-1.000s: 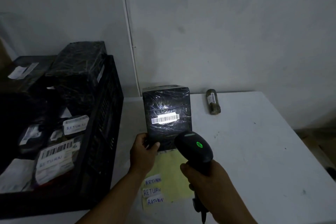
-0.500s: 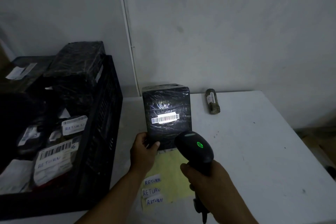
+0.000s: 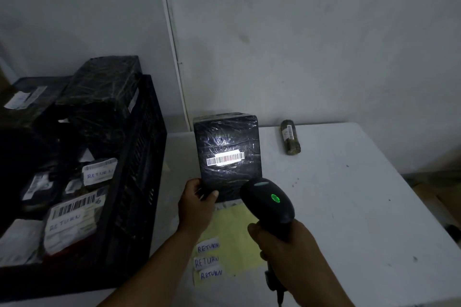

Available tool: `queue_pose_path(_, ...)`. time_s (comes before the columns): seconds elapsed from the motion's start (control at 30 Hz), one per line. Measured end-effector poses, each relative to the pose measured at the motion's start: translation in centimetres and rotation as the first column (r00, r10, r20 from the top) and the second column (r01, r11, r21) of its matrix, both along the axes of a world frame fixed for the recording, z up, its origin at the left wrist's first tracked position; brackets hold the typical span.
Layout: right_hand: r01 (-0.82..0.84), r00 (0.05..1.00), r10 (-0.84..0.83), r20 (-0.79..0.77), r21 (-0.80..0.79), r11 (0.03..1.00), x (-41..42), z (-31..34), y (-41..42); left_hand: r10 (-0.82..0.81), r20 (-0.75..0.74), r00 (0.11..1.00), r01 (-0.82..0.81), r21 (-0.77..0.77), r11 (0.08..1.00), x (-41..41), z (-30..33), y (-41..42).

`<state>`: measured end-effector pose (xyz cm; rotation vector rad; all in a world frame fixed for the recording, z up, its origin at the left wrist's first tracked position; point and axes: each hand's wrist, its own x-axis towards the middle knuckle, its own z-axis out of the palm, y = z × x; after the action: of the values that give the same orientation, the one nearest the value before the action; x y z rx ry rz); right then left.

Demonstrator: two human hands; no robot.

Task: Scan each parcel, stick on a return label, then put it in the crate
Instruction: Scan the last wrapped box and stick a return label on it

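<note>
A black plastic-wrapped parcel (image 3: 228,142) stands upright on the white table (image 3: 349,207). My left hand (image 3: 197,204) grips its lower left corner. Its barcode label (image 3: 225,159) is lit brightly by the scanner beam. My right hand (image 3: 287,247) holds a black barcode scanner (image 3: 268,200) with a green light on top, pointed at the parcel. Below the parcel lies a yellow sheet (image 3: 232,237) with three white RETURN labels (image 3: 208,260). The black crate (image 3: 134,182) at the left holds several parcels, some with RETURN labels.
A small olive cylindrical parcel (image 3: 290,137) with a barcode lies at the back of the table near the wall. A large black wrapped box (image 3: 104,97) sticks up above the crate's rim. The table's right edge drops to the floor.
The hands, parcel and scanner have held nearly the same position. The beam stays on the barcode.
</note>
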<state>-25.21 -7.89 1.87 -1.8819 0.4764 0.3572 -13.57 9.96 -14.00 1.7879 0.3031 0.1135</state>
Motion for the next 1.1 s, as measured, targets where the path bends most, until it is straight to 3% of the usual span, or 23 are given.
queue_pose_path(0.2, 0.008, 1.0, -0.01, 0.024, 0.068, 0.998, 0.4, -1.0, -0.4, 0.007, -0.016, 1.0, -0.007, 0.0, 1.0, 0.2, 0.3, -0.1)
queue_pose_path(0.33, 0.092, 0.99, -0.094, 0.105, 0.028, 0.995, 1.8, -3.4, -1.5, 0.037, -0.044, 0.998, -0.036, 0.021, 0.999, 0.5, 0.6, 0.0)
queue_pose_path(0.43, 0.171, 0.976, -0.162, 0.147, -0.049, 0.984, 3.6, -6.1, -3.0, 0.053, -0.032, 0.998, -0.051, 0.056, 0.997, 1.1, 0.8, 0.1)
queue_pose_path(0.6, 0.246, 0.968, -0.232, 0.09, -0.211, 0.946, 7.3, -11.8, -6.0, 0.096, 0.002, 0.995, -0.095, 0.185, 0.978, 2.6, 2.3, -0.2)
queue_pose_path(0.87, 0.187, 0.978, -0.209, -0.001, -0.439, 0.879, 11.4, -17.5, -7.6, 0.139, -0.032, 0.99, -0.122, 0.317, 0.941, 6.0, 3.5, 0.4)
queue_pose_path(1.1, 0.152, 0.982, -0.187, -0.01, -0.538, 0.829, 12.3, -19.4, -7.6, 0.114, -0.087, 0.99, -0.087, 0.27, 0.959, 7.6, 3.5, 1.0)
